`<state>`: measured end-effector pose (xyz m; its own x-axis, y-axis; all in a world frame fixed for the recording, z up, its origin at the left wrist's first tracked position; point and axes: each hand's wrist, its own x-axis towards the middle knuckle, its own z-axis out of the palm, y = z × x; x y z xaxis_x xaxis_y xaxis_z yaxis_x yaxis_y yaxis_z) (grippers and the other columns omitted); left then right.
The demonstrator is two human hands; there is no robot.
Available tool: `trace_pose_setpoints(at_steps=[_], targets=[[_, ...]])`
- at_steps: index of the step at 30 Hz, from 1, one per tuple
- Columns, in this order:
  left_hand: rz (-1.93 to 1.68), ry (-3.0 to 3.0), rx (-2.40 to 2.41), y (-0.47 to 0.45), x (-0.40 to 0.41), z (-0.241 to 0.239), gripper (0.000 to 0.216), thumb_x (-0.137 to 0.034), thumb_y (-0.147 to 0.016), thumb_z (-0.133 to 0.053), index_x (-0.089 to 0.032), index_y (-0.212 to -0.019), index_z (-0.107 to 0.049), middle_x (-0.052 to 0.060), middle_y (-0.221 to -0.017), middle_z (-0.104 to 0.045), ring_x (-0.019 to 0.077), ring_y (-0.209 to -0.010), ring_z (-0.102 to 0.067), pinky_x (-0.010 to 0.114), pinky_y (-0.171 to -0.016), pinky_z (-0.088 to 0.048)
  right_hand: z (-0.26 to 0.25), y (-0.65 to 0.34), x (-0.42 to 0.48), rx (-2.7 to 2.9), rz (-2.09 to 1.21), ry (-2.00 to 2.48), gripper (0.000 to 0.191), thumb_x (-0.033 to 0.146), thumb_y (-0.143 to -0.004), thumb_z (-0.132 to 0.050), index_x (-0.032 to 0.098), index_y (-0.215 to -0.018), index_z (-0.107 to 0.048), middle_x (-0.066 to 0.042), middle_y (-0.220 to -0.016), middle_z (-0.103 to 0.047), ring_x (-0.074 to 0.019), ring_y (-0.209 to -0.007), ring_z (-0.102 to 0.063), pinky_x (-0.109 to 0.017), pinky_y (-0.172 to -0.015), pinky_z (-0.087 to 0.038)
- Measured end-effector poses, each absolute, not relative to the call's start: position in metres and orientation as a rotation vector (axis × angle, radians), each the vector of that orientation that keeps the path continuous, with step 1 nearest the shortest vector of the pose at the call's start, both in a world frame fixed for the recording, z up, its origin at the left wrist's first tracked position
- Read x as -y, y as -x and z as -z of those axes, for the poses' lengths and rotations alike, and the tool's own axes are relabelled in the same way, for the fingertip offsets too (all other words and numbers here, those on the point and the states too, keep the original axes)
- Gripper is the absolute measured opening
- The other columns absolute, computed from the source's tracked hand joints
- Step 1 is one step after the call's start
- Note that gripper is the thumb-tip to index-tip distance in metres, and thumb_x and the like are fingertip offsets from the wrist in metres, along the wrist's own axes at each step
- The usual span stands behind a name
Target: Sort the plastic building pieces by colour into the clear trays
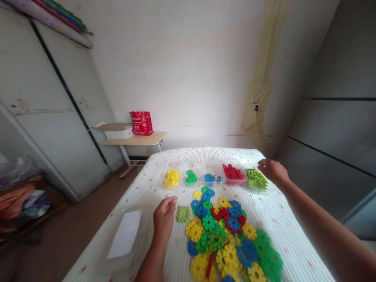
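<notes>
A heap of plastic snowflake discs point(229, 239) in yellow, blue, green and red lies on the white bedspread point(147, 188). Behind it stands a row of clear trays: yellow point(172, 178), dark green point(191, 178), blue point(211, 178), red point(233, 172) and light green point(256, 179). My left hand point(163, 218) rests on the bedspread with fingers curled, next to a light green square piece point(184, 214). My right hand point(272, 170) reaches to the far edge of the light green tray, fingers bent; whether it holds a piece is hidden.
A clear lid or box with a white sheet point(125, 235) lies at the bed's left edge. A small wooden table point(133, 140) with a red bag point(141, 122) and a white box stands by the wall. Wardrobe doors stand left, clutter lower left.
</notes>
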<state>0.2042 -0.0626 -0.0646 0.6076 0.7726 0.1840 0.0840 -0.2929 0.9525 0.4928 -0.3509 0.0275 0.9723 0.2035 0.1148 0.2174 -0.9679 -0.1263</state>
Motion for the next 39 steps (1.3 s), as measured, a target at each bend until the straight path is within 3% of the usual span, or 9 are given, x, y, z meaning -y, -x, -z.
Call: trace_pose_setpoints(at_steps=[6,11,16,24,30,35,39], targets=[[-0.669,-2.103,-0.729,-0.203,0.048,0.076,0.024,-0.023,-0.068,-0.051,-0.017,-0.085,-0.066,0.005,-0.084,-0.067,0.0159,-0.078,-0.060,0.027,-0.076,-0.045,-0.016,-0.441,0.362,0.643,0.626,2.644,0.029,0.033,-0.080,-0.042,0.020,-0.089,-0.067,-0.007,-0.094,-0.068,-0.0189,-0.076,-0.063,-0.026,-0.065,-0.044],[-0.439,-2.474,-0.685,-0.204,0.060,0.072,0.035,-0.029,-0.065,-0.058,-0.013,-0.095,-0.064,0.009,-0.091,-0.063,0.0200,-0.089,-0.057,0.028,-0.081,-0.041,0.015,-0.397,0.377,0.730,0.559,2.470,0.030,0.038,-0.079,-0.041,0.020,-0.084,-0.065,-0.007,-0.087,-0.068,-0.0175,-0.070,-0.063,-0.025,-0.065,-0.046],[-0.331,-2.606,-0.713,-0.202,0.070,0.061,0.025,-0.028,-0.066,-0.057,-0.015,-0.086,-0.061,0.008,-0.089,-0.060,0.0198,-0.088,-0.056,0.026,-0.076,-0.039,0.039,-0.379,0.388,0.777,0.401,2.349,0.030,0.038,-0.081,-0.041,0.019,-0.083,-0.064,-0.006,-0.084,-0.068,-0.0163,-0.067,-0.063,-0.024,-0.062,-0.046],[-0.353,-2.348,-0.711,-0.206,0.072,0.068,0.015,-0.022,-0.069,-0.053,-0.023,-0.084,-0.050,-0.005,-0.066,-0.059,0.0115,-0.063,-0.056,0.019,-0.056,-0.034,0.045,-0.367,0.378,0.817,0.177,2.196,0.031,0.041,-0.081,-0.044,0.018,-0.081,-0.063,-0.005,-0.077,-0.068,-0.0175,-0.069,-0.062,-0.026,-0.064,-0.047],[-0.638,-1.840,-0.516,-0.208,0.077,0.063,0.022,-0.028,-0.064,-0.058,-0.019,-0.084,-0.053,-0.004,-0.063,-0.058,0.0123,-0.059,-0.053,0.021,-0.057,-0.040,0.034,-0.338,0.357,1.074,0.085,2.147,0.025,0.035,-0.084,-0.045,0.018,-0.087,-0.063,-0.006,-0.083,-0.065,-0.0148,-0.069,-0.059,-0.025,-0.063,-0.047],[-0.572,-1.621,-0.444,-0.210,0.085,0.057,0.031,-0.031,-0.061,-0.062,-0.016,-0.087,-0.054,-0.002,-0.066,-0.056,0.0104,-0.058,-0.051,0.020,-0.053,-0.039,0.021,-0.296,0.329,1.492,-0.005,2.048,0.026,0.034,-0.082,-0.051,0.020,-0.102,-0.061,-0.007,-0.099,-0.062,-0.0170,-0.091,-0.055,-0.028,-0.079,-0.044],[-0.504,-1.559,-0.413,-0.210,0.090,0.060,0.031,-0.031,-0.063,-0.062,-0.017,-0.089,-0.052,-0.003,-0.069,-0.055,0.0096,-0.058,-0.049,0.018,-0.050,-0.037,0.024,-0.274,0.310,1.711,-0.011,2.116,0.024,0.034,-0.084,-0.051,0.019,-0.099,-0.060,-0.007,-0.095,-0.061,-0.0176,-0.088,-0.054,-0.028,-0.076,-0.043]])
